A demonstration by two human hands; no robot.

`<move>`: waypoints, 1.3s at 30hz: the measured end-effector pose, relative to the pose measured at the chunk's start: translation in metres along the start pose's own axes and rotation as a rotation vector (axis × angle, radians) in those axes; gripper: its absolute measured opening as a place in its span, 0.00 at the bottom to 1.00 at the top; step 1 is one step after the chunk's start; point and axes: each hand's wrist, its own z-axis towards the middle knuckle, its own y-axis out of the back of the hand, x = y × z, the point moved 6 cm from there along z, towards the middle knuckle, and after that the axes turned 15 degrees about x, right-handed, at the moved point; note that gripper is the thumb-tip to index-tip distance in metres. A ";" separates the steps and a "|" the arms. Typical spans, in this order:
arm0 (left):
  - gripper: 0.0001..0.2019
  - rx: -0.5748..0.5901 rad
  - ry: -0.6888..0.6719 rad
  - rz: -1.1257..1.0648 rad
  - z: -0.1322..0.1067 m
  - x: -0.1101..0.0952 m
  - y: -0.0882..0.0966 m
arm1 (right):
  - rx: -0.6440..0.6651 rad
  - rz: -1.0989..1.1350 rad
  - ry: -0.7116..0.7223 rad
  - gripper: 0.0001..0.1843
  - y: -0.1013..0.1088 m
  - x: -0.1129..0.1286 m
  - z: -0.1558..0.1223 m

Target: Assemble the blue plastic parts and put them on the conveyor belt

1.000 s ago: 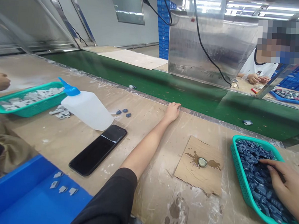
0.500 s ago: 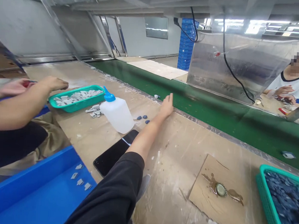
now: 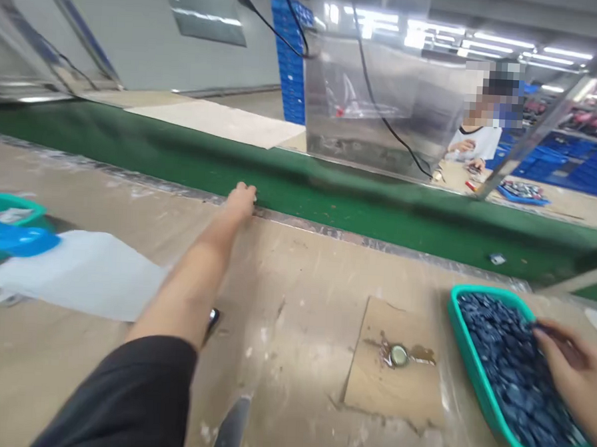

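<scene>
My left hand [image 3: 242,199] reaches out over the near edge of the green conveyor belt [image 3: 324,197]. Its fingers are curled, and a sliver of a small pale piece shows at the fingertips. At the right, my right hand [image 3: 578,378] is over a green basket [image 3: 477,386] full of small dark blue pieces [image 3: 504,368]. Thumb and forefinger meet in a pinch there, with what looks like one dark piece at the tips; blur hides its shape. On a cardboard square [image 3: 374,391] between the hands lies a bottle cap [image 3: 399,355] with brown liquid spilled around it.
A white squeeze bottle [image 3: 110,274] with a blue top, blurred, lies left of my forearm, near another green basket [image 3: 39,213]. A blade-like metal strip [image 3: 232,430] is at the front. One small piece [image 3: 497,259] rests on the belt. A person [image 3: 475,143] sits across.
My view has swung right, and my right hand has come into sight at the basket. My left hand's fingers, stretched out before, are now curled. The neighbour's arms have left the view.
</scene>
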 end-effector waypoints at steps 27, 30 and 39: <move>0.17 0.350 -0.701 -0.804 -0.282 -0.153 -0.124 | 0.645 0.191 0.531 0.13 -0.088 0.144 -0.054; 0.14 0.229 -0.791 -0.632 -0.289 -0.155 -0.112 | 0.594 0.237 0.498 0.13 -0.080 0.142 -0.049; 0.10 0.151 -0.915 -0.422 -0.292 -0.155 -0.112 | 0.640 0.300 0.458 0.15 -0.072 0.148 -0.041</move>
